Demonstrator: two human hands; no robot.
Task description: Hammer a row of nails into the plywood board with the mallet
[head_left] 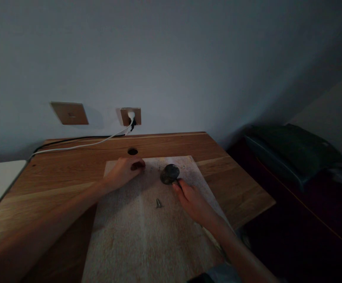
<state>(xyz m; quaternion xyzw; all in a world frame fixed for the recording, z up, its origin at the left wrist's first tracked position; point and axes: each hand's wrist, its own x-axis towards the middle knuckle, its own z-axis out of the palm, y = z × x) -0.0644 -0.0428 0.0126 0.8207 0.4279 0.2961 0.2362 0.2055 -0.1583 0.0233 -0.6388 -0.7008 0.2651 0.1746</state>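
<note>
A pale rectangular board lies on a wooden desk. My left hand rests near the board's far left corner, fingers curled over a small dark thing I cannot make out. My right hand lies on the board with its fingertips touching a round dark object, perhaps a knob or cap. A small metal screw lies loose on the board between my two hands.
The desk has a round cable hole near the back. A white cable and a black one run to a wall socket. A blank wall plate is at the left. A dark bag sits at the right.
</note>
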